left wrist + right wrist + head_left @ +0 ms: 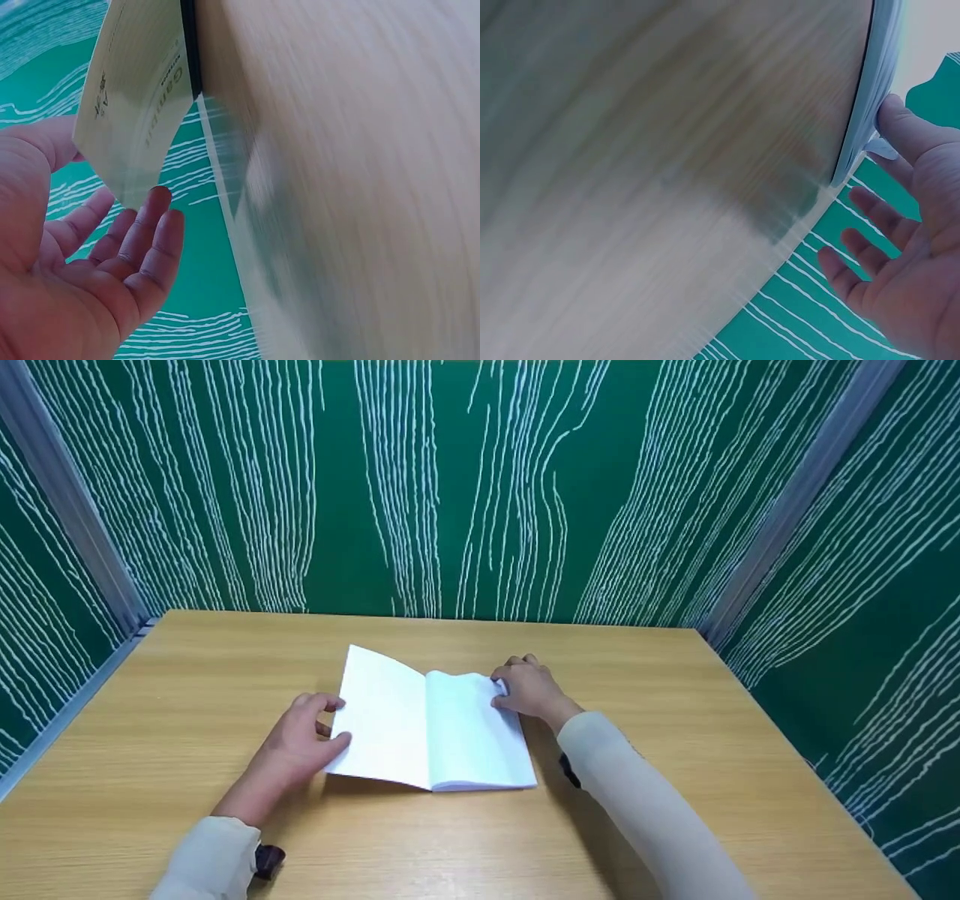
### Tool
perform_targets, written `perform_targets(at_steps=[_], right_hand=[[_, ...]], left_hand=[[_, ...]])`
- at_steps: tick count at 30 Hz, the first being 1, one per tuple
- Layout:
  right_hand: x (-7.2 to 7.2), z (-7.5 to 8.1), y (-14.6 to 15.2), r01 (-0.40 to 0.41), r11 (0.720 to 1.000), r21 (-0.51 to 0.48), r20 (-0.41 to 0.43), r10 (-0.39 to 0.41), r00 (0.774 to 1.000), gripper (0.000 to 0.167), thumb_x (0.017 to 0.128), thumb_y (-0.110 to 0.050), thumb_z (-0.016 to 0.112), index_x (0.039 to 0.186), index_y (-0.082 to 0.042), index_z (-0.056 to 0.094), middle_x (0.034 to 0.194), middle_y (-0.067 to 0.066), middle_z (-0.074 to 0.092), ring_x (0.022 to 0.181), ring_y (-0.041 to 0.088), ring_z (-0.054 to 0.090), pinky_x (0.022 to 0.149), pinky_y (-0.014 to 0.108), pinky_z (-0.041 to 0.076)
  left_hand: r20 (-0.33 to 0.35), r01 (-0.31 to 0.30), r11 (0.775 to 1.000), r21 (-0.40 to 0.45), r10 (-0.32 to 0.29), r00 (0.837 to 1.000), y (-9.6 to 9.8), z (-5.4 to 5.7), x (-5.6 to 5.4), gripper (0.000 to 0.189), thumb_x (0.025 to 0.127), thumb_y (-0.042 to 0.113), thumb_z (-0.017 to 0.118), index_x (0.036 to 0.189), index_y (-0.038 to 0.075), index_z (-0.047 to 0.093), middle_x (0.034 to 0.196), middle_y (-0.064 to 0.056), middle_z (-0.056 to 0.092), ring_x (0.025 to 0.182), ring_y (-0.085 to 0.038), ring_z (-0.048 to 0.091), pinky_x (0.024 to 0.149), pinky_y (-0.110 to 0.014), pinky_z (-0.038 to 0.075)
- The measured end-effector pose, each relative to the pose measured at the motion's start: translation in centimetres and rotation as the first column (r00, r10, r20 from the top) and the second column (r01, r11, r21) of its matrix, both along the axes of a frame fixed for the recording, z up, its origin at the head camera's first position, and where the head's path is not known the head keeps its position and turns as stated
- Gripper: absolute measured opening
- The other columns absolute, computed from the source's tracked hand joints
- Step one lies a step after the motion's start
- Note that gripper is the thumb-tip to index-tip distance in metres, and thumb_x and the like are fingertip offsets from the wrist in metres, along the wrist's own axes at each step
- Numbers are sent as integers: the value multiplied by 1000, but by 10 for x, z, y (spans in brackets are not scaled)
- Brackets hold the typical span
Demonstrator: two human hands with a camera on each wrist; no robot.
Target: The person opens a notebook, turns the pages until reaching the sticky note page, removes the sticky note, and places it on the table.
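A notebook [382, 720] lies spread on the table with blank white pages. Its left cover is lifted off the tabletop, and printed lettering shows on the cream outer side [142, 97] in the left wrist view. My left hand [300, 742] holds that cover by its left edge, thumb on the inner face and other fingers toward the outside. At the upper right corner, my right hand [529, 686] pinches page edges between thumb and index finger. A small page corner [883, 146] sticks out there in the right wrist view, while the remaining fingers hang loosely.
The wooden table [637, 675] extends around the notebook on every side. Green panels [480, 495] with wavy white lines stand behind and beside it, joined by metal posts [795, 502]. Dark wrist bands [268, 861] show at both sleeves.
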State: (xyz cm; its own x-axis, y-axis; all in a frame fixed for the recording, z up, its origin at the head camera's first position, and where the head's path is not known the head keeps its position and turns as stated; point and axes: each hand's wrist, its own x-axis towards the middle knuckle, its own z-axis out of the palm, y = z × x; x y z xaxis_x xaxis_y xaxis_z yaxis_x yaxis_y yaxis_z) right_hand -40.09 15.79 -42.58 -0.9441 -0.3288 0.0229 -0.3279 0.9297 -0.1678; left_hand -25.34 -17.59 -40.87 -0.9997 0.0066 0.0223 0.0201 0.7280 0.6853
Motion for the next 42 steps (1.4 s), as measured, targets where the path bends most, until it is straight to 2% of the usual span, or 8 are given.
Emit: perform_targets(at_steps=[10, 16, 21, 29, 35, 39, 42], right_hand=[[1, 2, -4, 66, 995, -76, 31, -64, 997, 43, 78, -32, 80, 118, -21, 67, 111, 1, 61, 103, 22, 47, 95, 39, 48], [3, 4, -4, 117, 988, -103, 39, -113, 993, 33, 80, -32, 77, 110, -21, 68, 105, -2, 59, 98, 20, 49, 95, 35, 50], [5, 10, -4, 87, 982, -166, 48, -80, 996, 25, 87, -31, 69, 107, -16, 66, 104, 2, 61, 97, 22, 53, 88, 36, 52], [15, 25, -4, 45, 960, -276, 128, -9, 992, 45, 90, -31, 65, 132, -21, 56, 116, -1, 62, 97, 17, 60, 85, 32, 56], [22, 33, -6, -1, 962, -274, 131, 39, 991, 52, 89, -35, 66, 138, -23, 52, 118, -2, 62, 99, 16, 58, 89, 32, 54], [24, 35, -9, -57, 960, -274, 109, 90, 990, 54, 89, -40, 64, 139, -24, 51, 115, -1, 62, 98, 16, 57, 87, 33, 54], [27, 37, -13, -102, 949, -298, 102, 138, 985, 53, 89, -43, 63, 138, -26, 51, 113, -1, 62, 98, 16, 57, 84, 34, 53]], left_hand=[[10, 13, 1000, 26, -13, 1000, 1, -2, 0, 49, 91, 30, 64, 134, 15, 46, 135, -7, 48, 110, -25, 56, 92, -42, 52], [14, 21, 999, 32, -22, 1000, 3, -2, -1, 50, 91, 32, 63, 136, 18, 45, 137, -6, 47, 108, -24, 54, 88, -38, 53], [-10, 24, 999, 43, -24, 1000, 5, -1, 0, 52, 91, 32, 64, 136, 17, 45, 136, -6, 48, 104, -23, 55, 86, -36, 54], [-10, 24, 996, 83, -23, 1000, 4, -1, -2, 56, 91, 32, 64, 139, 18, 40, 134, -6, 48, 102, -22, 54, 87, -35, 53], [-16, 31, 994, 100, -30, 999, 3, -2, -3, 56, 91, 31, 64, 140, 18, 40, 132, -5, 49, 101, -21, 55, 87, -35, 52], [-12, 25, 994, 108, -24, 1000, 5, 0, -2, 56, 91, 31, 64, 140, 19, 40, 132, -5, 49, 101, -22, 54, 86, -34, 52], [-10, 21, 993, 113, -20, 1000, 6, 1, -1, 55, 91, 31, 64, 140, 19, 40, 132, -5, 49, 101, -22, 53, 84, -33, 52]])
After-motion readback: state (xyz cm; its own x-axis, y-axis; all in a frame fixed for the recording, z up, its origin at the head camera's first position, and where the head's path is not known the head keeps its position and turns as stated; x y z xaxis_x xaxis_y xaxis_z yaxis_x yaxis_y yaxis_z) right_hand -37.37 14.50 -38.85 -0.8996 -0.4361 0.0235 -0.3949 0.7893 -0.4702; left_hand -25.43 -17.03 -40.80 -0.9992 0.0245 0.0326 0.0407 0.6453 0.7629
